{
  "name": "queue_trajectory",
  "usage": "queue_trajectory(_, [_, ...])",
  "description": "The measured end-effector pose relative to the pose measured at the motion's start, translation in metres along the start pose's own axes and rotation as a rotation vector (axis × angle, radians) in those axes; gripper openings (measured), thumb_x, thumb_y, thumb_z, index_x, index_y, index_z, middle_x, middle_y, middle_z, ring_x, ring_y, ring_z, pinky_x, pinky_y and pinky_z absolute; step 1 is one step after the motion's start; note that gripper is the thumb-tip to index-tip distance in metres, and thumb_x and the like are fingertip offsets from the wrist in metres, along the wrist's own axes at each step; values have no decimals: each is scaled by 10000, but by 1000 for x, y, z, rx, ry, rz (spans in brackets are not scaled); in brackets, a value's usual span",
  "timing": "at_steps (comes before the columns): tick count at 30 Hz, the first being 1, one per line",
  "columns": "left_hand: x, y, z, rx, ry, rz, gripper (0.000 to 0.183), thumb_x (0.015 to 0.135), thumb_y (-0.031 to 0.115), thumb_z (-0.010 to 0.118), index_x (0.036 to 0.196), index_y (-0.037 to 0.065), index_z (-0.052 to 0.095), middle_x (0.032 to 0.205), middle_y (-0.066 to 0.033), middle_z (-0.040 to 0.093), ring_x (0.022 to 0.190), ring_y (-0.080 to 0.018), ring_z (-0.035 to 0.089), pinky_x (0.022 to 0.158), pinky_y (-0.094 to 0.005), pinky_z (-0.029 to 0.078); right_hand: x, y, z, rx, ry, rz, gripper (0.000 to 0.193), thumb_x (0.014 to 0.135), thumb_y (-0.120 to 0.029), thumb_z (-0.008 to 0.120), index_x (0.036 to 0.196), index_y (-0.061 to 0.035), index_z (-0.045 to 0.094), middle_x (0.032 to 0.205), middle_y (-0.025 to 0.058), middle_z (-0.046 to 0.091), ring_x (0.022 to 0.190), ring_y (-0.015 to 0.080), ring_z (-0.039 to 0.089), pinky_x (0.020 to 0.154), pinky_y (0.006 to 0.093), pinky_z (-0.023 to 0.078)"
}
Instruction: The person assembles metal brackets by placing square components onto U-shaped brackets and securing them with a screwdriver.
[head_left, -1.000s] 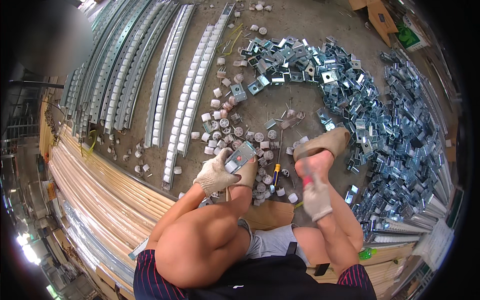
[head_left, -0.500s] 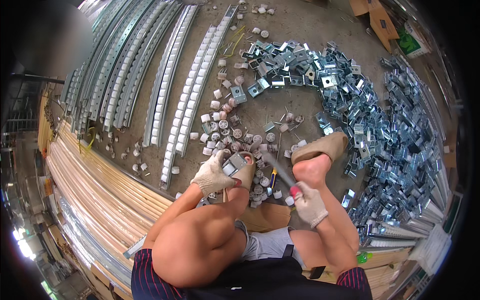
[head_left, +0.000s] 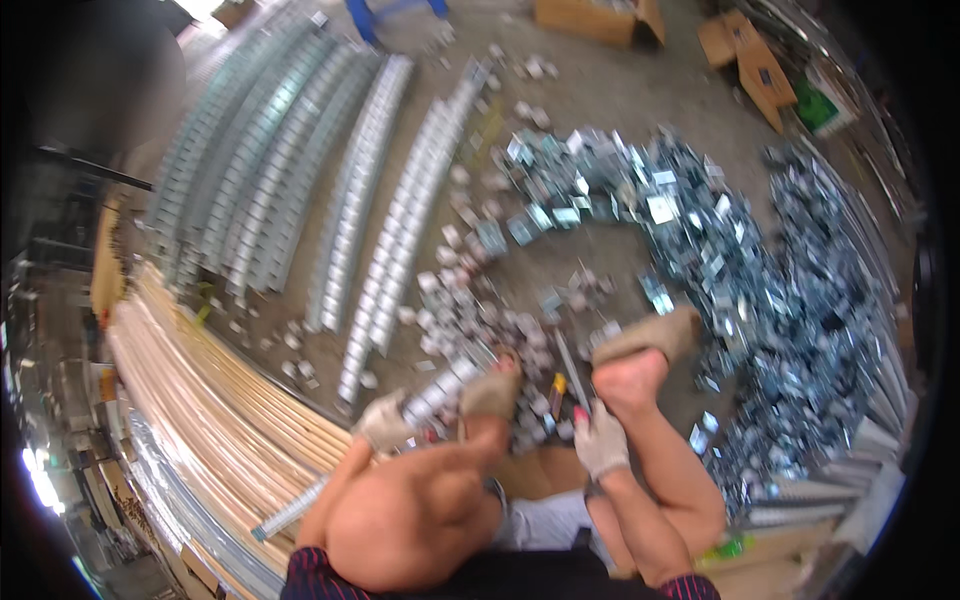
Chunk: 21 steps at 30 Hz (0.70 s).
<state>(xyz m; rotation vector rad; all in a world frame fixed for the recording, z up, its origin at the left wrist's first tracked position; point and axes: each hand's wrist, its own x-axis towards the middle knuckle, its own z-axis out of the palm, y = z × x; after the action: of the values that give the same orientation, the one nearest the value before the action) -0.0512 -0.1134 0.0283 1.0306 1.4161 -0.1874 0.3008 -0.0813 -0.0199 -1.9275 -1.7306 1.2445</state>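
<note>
My left hand (head_left: 383,422), in a pale work glove, is closed around a metal roller track (head_left: 440,388) fitted with white rollers. The track slants past my left knee, and its far end lies by my left sandal (head_left: 488,394). In my gloved right hand (head_left: 602,444) is a slim grey metal tool (head_left: 572,370) with a red grip, pointing away from me. Motion blur hides that tool's exact kind. Between my feet lies a small yellow-and-black tool (head_left: 558,391), beside loose white rollers (head_left: 465,320).
Shiny metal brackets (head_left: 720,225) lie heaped in an arc ahead and to the right. Finished-looking roller tracks (head_left: 405,215) lie in rows at the far left. Wrapped long tubes (head_left: 220,390) fill the near left. Cardboard boxes (head_left: 590,18) and a blue stand (head_left: 395,14) are at the back.
My left hand has moved left and nearer from the bracket-like end by my sandal to farther down the track. My right hand has come slightly left and down, with the tool more upright. The view has shifted.
</note>
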Motion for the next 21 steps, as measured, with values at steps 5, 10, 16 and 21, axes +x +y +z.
queue_trajectory(5, [-38, -42, -29, 63, -9, -184, 717, 786, 363, 812, 1434, 134, 608, 1298, -260, 700, 1206, -350, 689, 1024, -410, 551, 3, 4, 73, 9, 14, -62, 567, 1006, -414, 620, 1473, -110, 517, 1311, 330, 626, 1165, 534, 622, 988, 609, 503])
queue_trajectory(10, [21, -39, -83, 232, 28, -110, 708, 788, 370, 809, 1425, 128, 619, 1293, -268, 699, 1202, -343, 692, 1020, -402, 553, 16, -54, 23, -221, 433, -549, 608, 844, -298, 784, 1379, -82, 592, 1291, 289, 625, 1183, 518, 615, 1024, 603, 497])
queue_trajectory(16, [-25, 148, -86, 819, 93, -16, 537, 851, 508, 711, 1143, 67, 806, 995, -195, 796, 979, -315, 779, 905, -407, 587, 47, -136, -62, -641, 8, -692, 879, 783, -456, 856, 1512, -110, 508, 1545, 209, 506, 1490, 391, 431, 1216, 623, 299])
queue_trajectory(21, [-1, 186, -70, 1307, 72, 216, 693, 757, 617, 754, 1189, 76, 788, 1051, -175, 795, 982, -365, 773, 898, -477, 599, 43, -88, -43, -62, -501, -462, 637, 740, -299, 792, 1320, -120, 597, 1047, 222, 752, 948, 449, 722, 812, 522, 557])
